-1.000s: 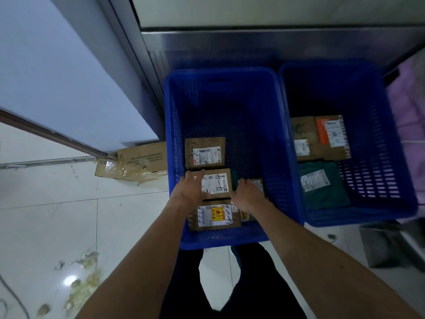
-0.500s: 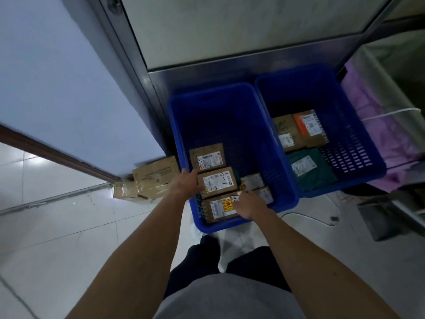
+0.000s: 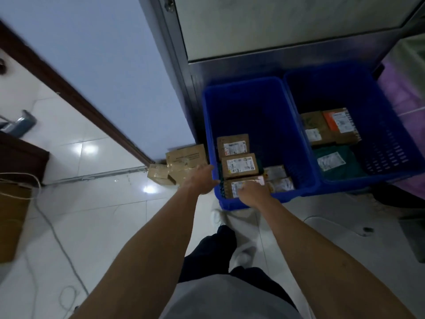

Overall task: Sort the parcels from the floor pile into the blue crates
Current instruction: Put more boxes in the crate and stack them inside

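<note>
From the head camera, both arms reach forward to the left crate, which stands on the floor beside the right crate. One second ago both hands were deep inside it, on the two sides of the middle parcel. Now they are drawn back toward the near wall. The left hand is at the near left corner of the rim, its fingers rather straight and holding nothing. The right hand lies on the nearest parcel; its fingers are bent over the box, and whether they grip it or only press it cannot be told.

The parcels lie in a row along the left side of the crate: the nearest one, the middle one and the far parcel, with smaller ones to their right. The camera has also risen and turned left, so more floor and a white cable are seen.

By judgement, the placing in this crate is finished and the person is leaving it to fetch a next parcel; the floor pile itself is not clearly in view, only some cardboard boxes beside the crate
</note>
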Tool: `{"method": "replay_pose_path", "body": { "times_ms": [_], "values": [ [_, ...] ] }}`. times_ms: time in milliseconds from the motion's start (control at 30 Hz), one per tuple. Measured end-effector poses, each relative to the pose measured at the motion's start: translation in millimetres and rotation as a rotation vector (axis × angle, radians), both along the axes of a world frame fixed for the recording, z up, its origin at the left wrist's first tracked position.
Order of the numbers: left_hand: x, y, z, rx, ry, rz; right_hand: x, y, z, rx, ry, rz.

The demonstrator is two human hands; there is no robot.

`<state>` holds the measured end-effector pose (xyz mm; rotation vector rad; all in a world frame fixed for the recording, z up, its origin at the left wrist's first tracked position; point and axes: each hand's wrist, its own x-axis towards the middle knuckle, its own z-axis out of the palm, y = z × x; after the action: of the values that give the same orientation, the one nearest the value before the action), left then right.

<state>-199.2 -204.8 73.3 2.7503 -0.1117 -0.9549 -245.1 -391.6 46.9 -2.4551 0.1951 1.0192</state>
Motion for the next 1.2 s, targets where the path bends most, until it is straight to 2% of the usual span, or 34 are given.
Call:
{"method": "replay_pose_path", "body": {
  "times_ms": [133, 367, 600, 800, 1200],
  "values": [
    [-34.5, 25.7, 11.9, 0.009, -0.003, 0.047, -22.6, 28.8, 9.7, 0.071, -0.012, 0.012],
    [-61.8, 82.0, 25.4, 0.059, -0.033, 0.157, -38.4, 59.9, 11.6, 0.028, 0.015, 0.121],
    [-68.9, 145.9, 6.1, 0.062, 0.020, 0.245, -25.6, 112.9, 0.9, -0.016, 0.050, 0.214],
    [-46.8, 216.2, -51.9, 0.007, 0.090, 0.337, 1.5, 178.9, -39.8, -0.062, 0.079, 0.260],
    [52.4, 344.9, -227.0, -0.184, 0.165, 0.577, 90.7, 338.4, -218.5, -0.051, 0.109, 0.257]
  ]
}}
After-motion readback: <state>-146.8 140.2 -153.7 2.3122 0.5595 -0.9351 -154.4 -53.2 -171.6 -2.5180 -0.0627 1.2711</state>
